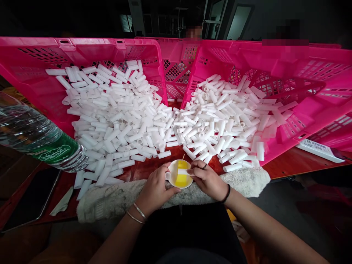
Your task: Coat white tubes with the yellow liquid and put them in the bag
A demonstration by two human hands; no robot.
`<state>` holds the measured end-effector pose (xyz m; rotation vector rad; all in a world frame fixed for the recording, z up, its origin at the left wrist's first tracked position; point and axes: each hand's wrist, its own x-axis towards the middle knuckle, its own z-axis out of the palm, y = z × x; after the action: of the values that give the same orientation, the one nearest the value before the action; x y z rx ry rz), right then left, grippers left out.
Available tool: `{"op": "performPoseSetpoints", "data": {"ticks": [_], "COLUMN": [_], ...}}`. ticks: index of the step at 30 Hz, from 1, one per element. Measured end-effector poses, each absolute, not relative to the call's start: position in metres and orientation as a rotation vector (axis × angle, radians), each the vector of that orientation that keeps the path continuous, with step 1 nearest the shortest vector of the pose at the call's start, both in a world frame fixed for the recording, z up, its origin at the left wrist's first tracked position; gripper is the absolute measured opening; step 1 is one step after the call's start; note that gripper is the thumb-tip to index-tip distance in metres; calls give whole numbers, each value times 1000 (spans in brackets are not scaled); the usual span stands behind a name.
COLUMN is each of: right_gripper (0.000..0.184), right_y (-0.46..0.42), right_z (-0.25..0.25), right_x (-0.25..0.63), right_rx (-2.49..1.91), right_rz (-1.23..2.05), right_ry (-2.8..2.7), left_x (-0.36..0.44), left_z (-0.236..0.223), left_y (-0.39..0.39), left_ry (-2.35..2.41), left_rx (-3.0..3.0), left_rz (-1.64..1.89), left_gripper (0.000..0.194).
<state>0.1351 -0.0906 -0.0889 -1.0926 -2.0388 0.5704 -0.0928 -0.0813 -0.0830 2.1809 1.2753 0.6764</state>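
A small white bowl (173, 169) holding yellow liquid (180, 180) sits in front of me, with a thin stick (183, 156) showing at its far rim. My left hand (155, 187) curls around the bowl's left side, closed on a short white plastic tube (167, 176) whose round end faces me. Pinched in my right hand (207, 179) is another white tube (183, 171), lying across above the yellow liquid. Whether it touches the liquid I cannot tell. Beneath my hands runs a rolled white towel (244, 182) along the table's front edge.
Two tipped pink crates (143, 47) (302, 79) spill heaps of white tubes (123, 110) onto the red table (286, 163). A water bottle (41, 135) leans in at left, above a dark phone (30, 194). A white box (320, 150) lies at right.
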Motion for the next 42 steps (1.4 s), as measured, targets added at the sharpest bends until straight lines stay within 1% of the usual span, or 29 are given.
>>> {"op": "performPoseSetpoints", "data": {"ticks": [1,3,5,8,11,13,15,17,18,20,23,25,27,29,30,33,34,38,42], "right_gripper": [18,25,25,18,18,17,21,20,17,15,24,25,20,11,10,21,24,32,32], "right_y": [-92,-95,-98,-103,-110,-115,-117,-118,-118,-118,-118,-118,-117,-117,-117,-118,-119,-123,-123], "right_z": [-89,-90,-90,-89,-89,-91,-92,-92,-92,-91,-92,-95,-97,-96,-94,-80,-73,-45,-26], "right_x": [134,131,128,124,123,122,120,120,120,122,126,127,126,121,119,112,111,109,109], "right_rx": [-1121,-1227,-1336,-1345,-1222,-1238,-1321,-1379,-1378,-1310,-1127,-1066,-1094,-1149,-1161,-1133,-1120,-1118,-1168], "right_rz": [629,785,861,684,483,533,694,775,756,606,309,240,333,541,680,1075,1161,1272,1352], "right_ry": [-1997,-1850,-1737,-1825,-1968,-1926,-1788,-1693,-1706,-1843,-2108,-2176,-2079,-1810,-1652,-1286,-1227,-1191,-1309], "left_x": [-93,-93,-93,-92,-91,-90,-90,-91,-91,-92,-92,-92,-93,-95,-96,-101,-102,-101,-94], "left_z": [-82,-81,-81,-82,-85,-86,-86,-86,-86,-86,-88,-89,-88,-85,-81,-65,-57,-27,-10], "left_y": [-82,-82,-82,-82,-83,-83,-82,-81,-80,-78,-76,-76,-76,-77,-78,-80,-81,-87,-97], "left_ry": [1276,1273,1278,1303,1330,1326,1311,1297,1294,1285,1267,1265,1262,1241,1233,1238,1234,1142,1147], "left_rx": [2175,2164,2161,2170,2176,2172,2159,2146,2140,2130,2122,2130,2150,2176,2182,2212,2254,2590,2891], "left_rz": [680,692,697,689,709,731,737,727,721,707,707,703,702,750,788,822,787,636,521], "left_gripper": [66,67,69,71,71,70,69,70,71,71,74,74,70,65,59,26,20,21,25]}}
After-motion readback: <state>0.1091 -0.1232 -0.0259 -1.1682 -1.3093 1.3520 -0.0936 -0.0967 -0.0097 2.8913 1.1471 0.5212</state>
